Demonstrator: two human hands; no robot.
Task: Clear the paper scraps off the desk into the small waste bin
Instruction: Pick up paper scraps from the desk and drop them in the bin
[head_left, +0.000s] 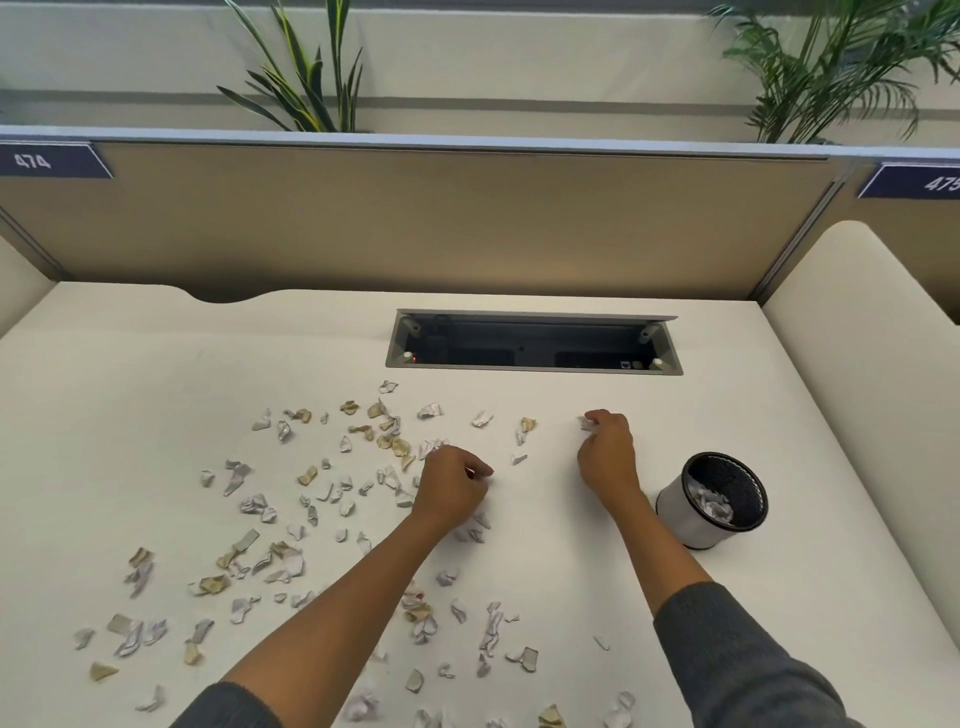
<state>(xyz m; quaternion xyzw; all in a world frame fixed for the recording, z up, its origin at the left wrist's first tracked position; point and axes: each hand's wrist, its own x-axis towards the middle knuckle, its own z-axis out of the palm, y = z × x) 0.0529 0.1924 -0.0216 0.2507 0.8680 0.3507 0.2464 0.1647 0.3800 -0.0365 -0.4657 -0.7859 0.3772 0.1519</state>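
Pinching white scrap (586, 423) with right hand (608, 452), left of bin (710, 501). Left hand (452, 491) curled, knuckles up; grip cannot tell. Scraps (270, 561) strewn over desk (130, 415), mostly left; some already in bin.

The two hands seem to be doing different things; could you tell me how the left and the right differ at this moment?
The right hand pinches a white scrap near the waste bin; the left hand is curled among the scattered scraps, farther from the bin, and I cannot tell what it holds. Both are low over the desk.
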